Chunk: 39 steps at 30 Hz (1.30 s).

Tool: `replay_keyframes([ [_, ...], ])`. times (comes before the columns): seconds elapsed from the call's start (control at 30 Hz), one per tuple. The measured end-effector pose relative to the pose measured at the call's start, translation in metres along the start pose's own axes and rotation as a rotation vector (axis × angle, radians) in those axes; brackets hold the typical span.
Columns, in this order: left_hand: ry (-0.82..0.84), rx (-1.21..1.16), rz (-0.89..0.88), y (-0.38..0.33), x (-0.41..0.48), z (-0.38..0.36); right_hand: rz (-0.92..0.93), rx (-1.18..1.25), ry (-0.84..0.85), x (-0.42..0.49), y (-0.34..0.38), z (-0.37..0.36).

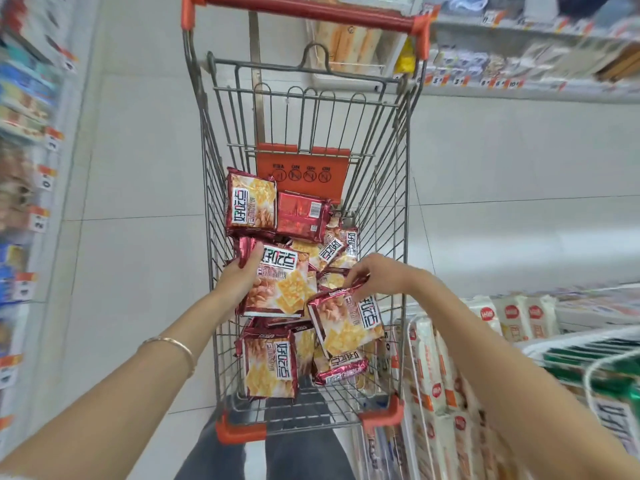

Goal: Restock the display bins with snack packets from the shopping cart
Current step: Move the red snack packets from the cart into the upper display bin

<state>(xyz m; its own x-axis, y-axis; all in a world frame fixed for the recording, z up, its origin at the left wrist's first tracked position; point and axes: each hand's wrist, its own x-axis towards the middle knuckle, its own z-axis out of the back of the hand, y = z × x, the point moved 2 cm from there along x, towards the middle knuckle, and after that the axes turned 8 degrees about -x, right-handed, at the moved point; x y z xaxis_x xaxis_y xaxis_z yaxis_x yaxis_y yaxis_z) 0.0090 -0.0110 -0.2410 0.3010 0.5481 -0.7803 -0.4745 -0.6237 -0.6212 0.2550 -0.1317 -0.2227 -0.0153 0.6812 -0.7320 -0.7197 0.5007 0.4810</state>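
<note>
**Both hands in the cart, one packet each**

- My left hand (pixel 242 273) grips the left packet (pixel 282 285) by its left edge, thumb on top. The fingers underneath are hidden.
- A bangle (pixel 173 344) sits on that wrist.
- My right hand (pixel 377 275) pinches the far edge of the right packet (pixel 346 322) with curled fingertips. I cannot tell which fingers meet.
- Both packets lie tilted on the pile inside the cart (pixel 391 202), touching each other between my hands.
- More packets (pixel 268 365) sit nearer me and beyond the hands, overlapping, so no count is possible.
- An orange flap (pixel 303 168) hangs beyond the pile, its icons too small to read.
- To the right of my right arm is a wire bin (pixel 418 386) of white packs (pixel 509 317), cut off at the frame edge.
- The shelves (pixel 27 109) on both sides are blurred.
</note>
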Motion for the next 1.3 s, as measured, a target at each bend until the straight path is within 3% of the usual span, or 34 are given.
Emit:
replay_keyframes([
  [0.13,0.176,0.111,0.088,-0.015,-0.016,-0.016,0.142,0.074,-0.052,-0.020,0.047,0.049],
  [0.23,0.323,0.183,0.108,-0.032,-0.033,-0.023,0.169,0.160,-0.202,-0.021,0.073,0.058],
  [0.37,0.494,-0.034,0.126,-0.043,-0.054,-0.035,0.171,0.278,-0.276,-0.031,0.093,0.053],
  [0.43,0.505,-0.026,0.095,-0.045,-0.056,-0.033,0.181,0.374,-0.331,-0.042,0.100,0.052],
  [0.5,0.497,-0.054,0.061,-0.048,-0.051,-0.023,0.120,0.461,-0.574,-0.052,0.097,0.052],
  [0.57,0.461,-0.131,0.015,-0.058,-0.051,-0.013,-0.073,0.511,-0.762,-0.062,0.083,0.051],
  [0.63,0.445,-0.198,-0.013,-0.076,-0.067,-0.008,-0.170,0.624,-0.560,-0.071,0.081,0.038],
  [0.7,0.504,-0.193,-0.046,-0.092,-0.085,-0.007,-0.134,0.805,-0.295,-0.083,0.093,0.023],
  [0.73,0.532,-0.177,-0.066,-0.100,-0.092,-0.006,-0.116,0.852,-0.274,-0.088,0.099,0.020],
  [0.9,0.648,-0.003,-0.216,-0.135,-0.147,-0.016,-0.077,0.885,-0.590,-0.136,0.120,0.015],
  [1.0,0.669,0.017,-0.416,-0.155,-0.193,-0.044,-0.040,1.007,-0.779,-0.190,0.123,0.014],
  [1.1,0.762,0.094,-0.571,-0.173,-0.245,-0.083,-0.046,1.008,-0.952,-0.261,0.123,0.015],
  [1.3,0.969,0.165,-0.719,-0.209,-0.360,-0.185,-0.078,0.969,-1.350,-0.428,0.115,0.019],
])
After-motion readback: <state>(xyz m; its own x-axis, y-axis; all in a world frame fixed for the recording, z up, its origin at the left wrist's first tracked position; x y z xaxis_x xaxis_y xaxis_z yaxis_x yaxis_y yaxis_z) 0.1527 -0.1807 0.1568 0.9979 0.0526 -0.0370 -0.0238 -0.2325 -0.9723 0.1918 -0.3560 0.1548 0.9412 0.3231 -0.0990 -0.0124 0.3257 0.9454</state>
